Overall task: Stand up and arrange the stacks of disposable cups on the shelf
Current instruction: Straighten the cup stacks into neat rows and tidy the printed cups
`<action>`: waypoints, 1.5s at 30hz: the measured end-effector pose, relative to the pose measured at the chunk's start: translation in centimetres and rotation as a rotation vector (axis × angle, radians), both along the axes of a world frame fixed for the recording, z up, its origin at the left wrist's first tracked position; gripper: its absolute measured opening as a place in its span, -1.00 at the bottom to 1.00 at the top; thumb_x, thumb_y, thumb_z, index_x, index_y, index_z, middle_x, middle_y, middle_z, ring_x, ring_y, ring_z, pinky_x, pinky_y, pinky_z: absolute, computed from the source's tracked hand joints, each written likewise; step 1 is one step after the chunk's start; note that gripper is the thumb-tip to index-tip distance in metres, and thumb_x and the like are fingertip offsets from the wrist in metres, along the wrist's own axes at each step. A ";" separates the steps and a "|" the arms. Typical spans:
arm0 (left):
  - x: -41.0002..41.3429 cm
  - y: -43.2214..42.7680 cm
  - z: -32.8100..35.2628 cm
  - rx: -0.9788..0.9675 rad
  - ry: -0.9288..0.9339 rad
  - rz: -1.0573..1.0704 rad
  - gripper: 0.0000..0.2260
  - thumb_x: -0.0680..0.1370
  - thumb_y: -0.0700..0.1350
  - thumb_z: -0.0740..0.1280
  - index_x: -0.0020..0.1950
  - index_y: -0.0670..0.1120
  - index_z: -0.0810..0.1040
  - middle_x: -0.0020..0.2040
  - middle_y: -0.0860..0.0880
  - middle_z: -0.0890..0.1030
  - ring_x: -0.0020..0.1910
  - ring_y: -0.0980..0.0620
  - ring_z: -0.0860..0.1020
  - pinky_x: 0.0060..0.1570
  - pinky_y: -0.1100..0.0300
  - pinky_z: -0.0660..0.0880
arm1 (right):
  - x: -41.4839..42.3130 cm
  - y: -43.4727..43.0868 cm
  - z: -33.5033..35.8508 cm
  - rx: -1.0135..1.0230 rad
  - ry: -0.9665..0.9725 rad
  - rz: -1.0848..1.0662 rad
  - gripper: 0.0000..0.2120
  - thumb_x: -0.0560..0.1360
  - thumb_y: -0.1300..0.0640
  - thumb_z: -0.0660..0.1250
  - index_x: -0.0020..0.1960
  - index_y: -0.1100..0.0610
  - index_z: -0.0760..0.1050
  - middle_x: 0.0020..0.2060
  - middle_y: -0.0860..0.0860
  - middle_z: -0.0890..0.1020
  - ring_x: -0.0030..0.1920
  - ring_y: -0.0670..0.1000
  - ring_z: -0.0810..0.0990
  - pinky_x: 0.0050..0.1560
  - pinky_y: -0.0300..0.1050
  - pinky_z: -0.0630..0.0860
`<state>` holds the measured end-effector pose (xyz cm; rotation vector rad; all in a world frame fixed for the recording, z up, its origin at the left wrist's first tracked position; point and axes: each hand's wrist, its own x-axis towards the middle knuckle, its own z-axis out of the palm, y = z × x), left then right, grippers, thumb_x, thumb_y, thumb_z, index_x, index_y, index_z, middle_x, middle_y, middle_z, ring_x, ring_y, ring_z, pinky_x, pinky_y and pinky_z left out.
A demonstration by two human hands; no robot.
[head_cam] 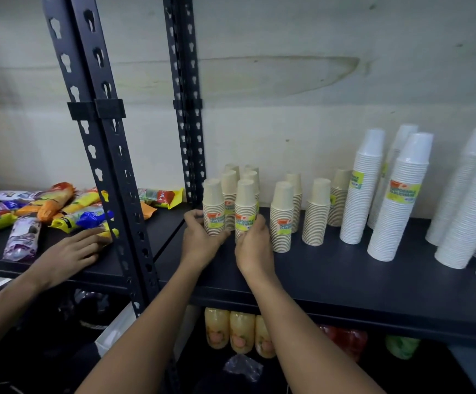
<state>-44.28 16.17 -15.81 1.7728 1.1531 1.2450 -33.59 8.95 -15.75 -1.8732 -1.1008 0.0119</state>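
Several short stacks of beige cups stand upright in a tight cluster at the left end of the dark shelf (344, 277). My left hand (199, 240) grips the front left beige stack (213, 206) near its base. My right hand (252, 243) grips the front right beige stack (245, 206) beside it. More beige stacks (281, 217) stand apart in a loose row to the right. Tall white cup stacks (398, 200) stand upright further right, some with green and orange labels.
A black slotted upright (108, 155) splits the shelving. On the left shelf lie snack packets (60, 206), and another person's hand (71, 251) rests by them. Yellow drink bottles (239, 331) stand on the shelf below. The wall is close behind the cups.
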 end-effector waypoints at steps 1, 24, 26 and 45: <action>0.1 0.2 -0.1 0.010 0.009 0.011 -0.41 0.43 -0.11 0.60 0.25 0.06 0.27 0.17 0.06 0.52 0.11 0.06 0.57 0.03 0.14 0.48 | 0.0 0.0 0.0 -0.004 0.005 -0.002 -0.38 0.57 0.19 0.37 0.54 0.22 0.18 0.26 0.19 0.51 0.22 0.19 0.56 0.13 0.06 0.55; 0.8 1.5 -0.9 0.004 -0.005 -0.073 -0.45 0.48 -0.21 0.55 0.42 -0.05 0.47 0.26 0.02 0.60 0.18 0.12 0.59 0.08 0.26 0.48 | 0.4 0.5 -0.4 0.022 0.064 -0.019 -0.56 0.58 0.20 0.34 0.41 0.19 0.30 0.20 0.16 0.55 0.18 0.19 0.57 0.09 0.07 0.55; 0.7 1.5 -1.0 0.028 0.024 -0.073 -0.47 0.48 -0.18 0.56 0.41 -0.05 0.48 0.26 0.01 0.59 0.16 0.13 0.60 0.06 0.28 0.49 | 0.4 0.5 -0.4 0.010 0.063 -0.021 -0.56 0.58 0.20 0.34 0.41 0.20 0.31 0.19 0.16 0.55 0.18 0.18 0.57 0.09 0.05 0.54; 0.4 0.8 -0.6 0.032 0.081 -0.003 -0.23 0.43 -0.02 0.60 0.56 0.00 0.31 0.27 0.05 0.44 0.23 0.12 0.49 0.23 0.15 0.46 | 0.6 -0.7 0.4 -0.022 0.148 0.030 -0.61 0.62 0.01 0.29 0.33 0.22 0.37 0.20 0.16 0.58 0.19 0.19 0.58 -0.04 -0.12 0.40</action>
